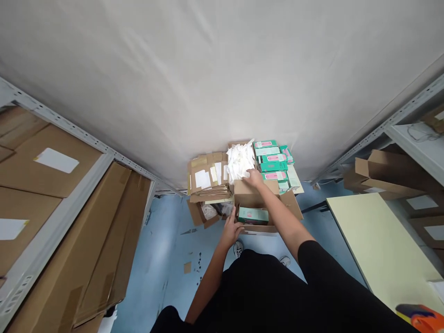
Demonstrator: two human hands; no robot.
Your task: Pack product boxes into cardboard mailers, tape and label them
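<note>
An open cardboard box (258, 228) stands in front of me with a green-and-white carton (253, 215) lying inside. At the box's near left corner is my left hand (231, 231), its thumb and fingers gripping the edge. My right hand (254, 178) reaches over the box's raised far flap (258, 187). Its fingers are bent at the near edge of a heap of white packets (240, 159), with the fingertips partly lost among them. Stacked green-and-pink cartons (274, 158) sit just right of the heap.
Left of the heap lies a stack of flattened cardboard (208, 175); below it, an open box holds clear plastic bags (209, 212). Shelving with large cartons (69, 159) lines the left. A pale yellow table (378, 236) and shelved boxes (385, 178) are on the right.
</note>
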